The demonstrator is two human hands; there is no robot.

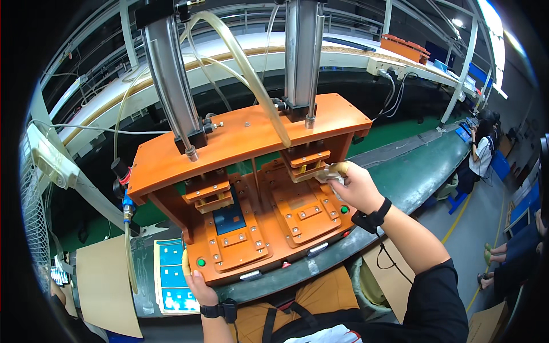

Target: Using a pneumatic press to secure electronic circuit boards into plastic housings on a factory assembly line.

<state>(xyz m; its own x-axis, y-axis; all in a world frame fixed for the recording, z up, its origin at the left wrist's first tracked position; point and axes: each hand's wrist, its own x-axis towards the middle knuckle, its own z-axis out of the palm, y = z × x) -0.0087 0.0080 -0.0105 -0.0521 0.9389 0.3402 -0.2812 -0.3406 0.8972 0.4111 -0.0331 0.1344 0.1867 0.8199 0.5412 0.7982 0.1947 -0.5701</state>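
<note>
One orange press [229,144] is carrying two silver cylinders [171,74] on top, two pressing heads [207,190] inside and two green buttons [201,262] in front. One blue panel [229,220] is lying in its left bay. One left hand [202,290] is touching its left corner; one right hand [361,187] is holding one whitish piece [333,176] by its right head.

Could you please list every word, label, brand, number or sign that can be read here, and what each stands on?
None can be read clearly enough to quote.
Blue panels beside the orange press: pale marks, too small to tell whether they are writing.
Blue plate in the press: small marks, unreadable.
Pale strips on the press's front: no writing can be made out.
White patch on the wearer's dark clothing: cut off, unreadable.
</note>
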